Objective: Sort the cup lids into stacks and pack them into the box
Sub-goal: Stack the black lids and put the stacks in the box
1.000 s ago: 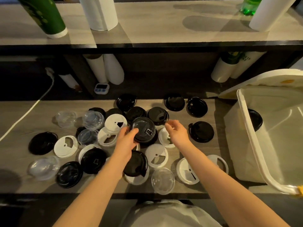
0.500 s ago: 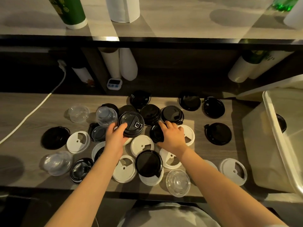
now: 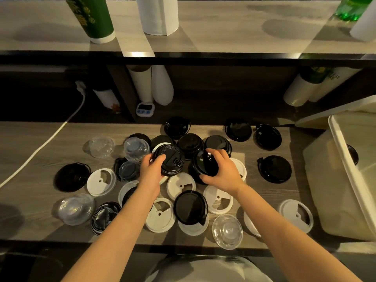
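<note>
Black lid (image 3: pixel 170 162), embossed rim writing unreadable, clamped in left hand (image 3: pixel 151 173) fingers over the counter (image 3: pixel 30 180) pile. Held second black lid (image 3: pixel 205 165) clamped in right hand (image 3: pixel 222 173) fingers. Green cup (image 3: pixel 91 17) lettering illegible.

right hand (image 3: pixel 221 171) went from reaching to gripping a black lid (image 3: pixel 203 166), now tipped up on edge. left hand (image 3: pixel 150 171) shifted its domed lid (image 3: pixel 169 161) slightly left.

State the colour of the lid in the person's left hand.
The lid is black; the head view shows it.
</note>
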Tool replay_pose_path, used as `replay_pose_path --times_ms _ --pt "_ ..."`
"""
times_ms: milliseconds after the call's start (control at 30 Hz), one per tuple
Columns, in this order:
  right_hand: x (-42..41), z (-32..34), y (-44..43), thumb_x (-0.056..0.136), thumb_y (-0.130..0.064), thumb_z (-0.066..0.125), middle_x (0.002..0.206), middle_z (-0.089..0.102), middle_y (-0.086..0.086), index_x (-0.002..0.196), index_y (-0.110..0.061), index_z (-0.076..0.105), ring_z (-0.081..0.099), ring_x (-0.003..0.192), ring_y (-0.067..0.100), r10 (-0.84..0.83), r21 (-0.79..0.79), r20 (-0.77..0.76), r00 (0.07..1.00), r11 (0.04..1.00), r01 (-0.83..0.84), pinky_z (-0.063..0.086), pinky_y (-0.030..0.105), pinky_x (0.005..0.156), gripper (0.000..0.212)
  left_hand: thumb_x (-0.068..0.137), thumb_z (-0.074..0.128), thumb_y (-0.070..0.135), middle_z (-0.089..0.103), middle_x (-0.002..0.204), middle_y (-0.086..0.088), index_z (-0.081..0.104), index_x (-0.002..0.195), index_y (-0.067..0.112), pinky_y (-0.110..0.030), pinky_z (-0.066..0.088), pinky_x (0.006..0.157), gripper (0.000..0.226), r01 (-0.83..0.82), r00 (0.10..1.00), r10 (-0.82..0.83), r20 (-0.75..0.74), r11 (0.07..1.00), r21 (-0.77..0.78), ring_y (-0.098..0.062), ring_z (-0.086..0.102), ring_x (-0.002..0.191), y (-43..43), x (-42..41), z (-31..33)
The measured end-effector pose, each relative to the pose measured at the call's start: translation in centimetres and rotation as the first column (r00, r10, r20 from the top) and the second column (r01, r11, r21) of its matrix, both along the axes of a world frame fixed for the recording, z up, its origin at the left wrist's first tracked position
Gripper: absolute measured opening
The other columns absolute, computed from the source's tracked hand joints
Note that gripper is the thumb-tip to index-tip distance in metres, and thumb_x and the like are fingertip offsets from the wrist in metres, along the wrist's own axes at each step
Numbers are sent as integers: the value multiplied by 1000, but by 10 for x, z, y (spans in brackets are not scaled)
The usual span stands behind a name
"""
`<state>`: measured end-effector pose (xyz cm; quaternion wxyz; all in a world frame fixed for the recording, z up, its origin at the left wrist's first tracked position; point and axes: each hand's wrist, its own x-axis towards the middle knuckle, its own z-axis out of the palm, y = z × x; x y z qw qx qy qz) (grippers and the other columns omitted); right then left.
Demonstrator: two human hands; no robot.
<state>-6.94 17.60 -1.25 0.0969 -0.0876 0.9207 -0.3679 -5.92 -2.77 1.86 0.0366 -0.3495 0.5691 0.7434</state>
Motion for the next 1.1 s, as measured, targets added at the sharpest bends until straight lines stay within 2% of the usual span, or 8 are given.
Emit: replay_pose_path --times_ms 167,333,533,633,733,867,967,1100 --pt "0 32 -17 65 -31 75 123 42 -1 136 -17 41 44 109 8 13 -198 -99 995 980 -33 37 18 91 80 92 54 9 61 112 -14 49 124 8 -36 51 77 32 39 999 -38 -8 991 126 -22 62 92 14 -2 3" --pt "3 45 -28 68 -28 76 123 40 -3 138 -16 41 46 116 14 127 -168 -110 986 975 -144 42 23 97 79 96 47 23 62 119 -15 52 129 7 -31 50 76 36 114 993 -114 -17 953 281 -23 62 102 22 3 8" --pt "7 53 -30 69 -35 79 133 40 1 139 -18 42 42 123 17 211 -85 -110 971 972 -221 40 30 103 81 100 31 37 66 110 -9 59 114 15 -33 48 84 38 172 981 -191 12 906 388 -19 62 100 21 8 16" --pt "5 58 -30 69 -38 80 136 41 2 139 -19 44 40 127 20 248 -32 -135 959 967 -254 39 35 105 81 98 42 25 64 115 -13 57 122 11 -32 50 79 32 242 969 -243 -46 897 369 -21 62 101 20 11 20" --pt "2 64 -28 71 -34 80 141 42 1 138 -19 45 39 129 14 278 -66 -89 956 956 -285 36 29 105 77 94 48 9 63 112 -17 48 130 4 -34 52 75 37 230 973 -221 -62 919 319 -25 63 99 17 13 20" --pt "-3 54 -16 82 -21 71 132 53 0 133 -19 50 51 119 11 56 -287 -14 998 956 -58 42 26 98 55 92 49 5 60 119 -23 47 130 -1 -38 53 72 39 97 995 -92 -34 957 274 -30 62 103 9 7 17" --pt "-8 29 -1 88 -20 63 127 58 8 130 -11 52 56 115 22 -96 -44 -14 995 994 96 47 30 93 44 91 50 3 58 124 -23 45 131 -1 -38 53 71 41 7 1000 -3 -20 971 238 -32 60 107 -1 2 14" --pt "-3 0 1 84 -39 62 133 50 8 139 -15 39 49 120 27 74 443 70 995 891 -98 43 37 95 64 90 50 3 61 112 -17 47 128 4 -39 51 68 38 -58 998 62 -13 976 209 -29 60 100 -12 4 14"
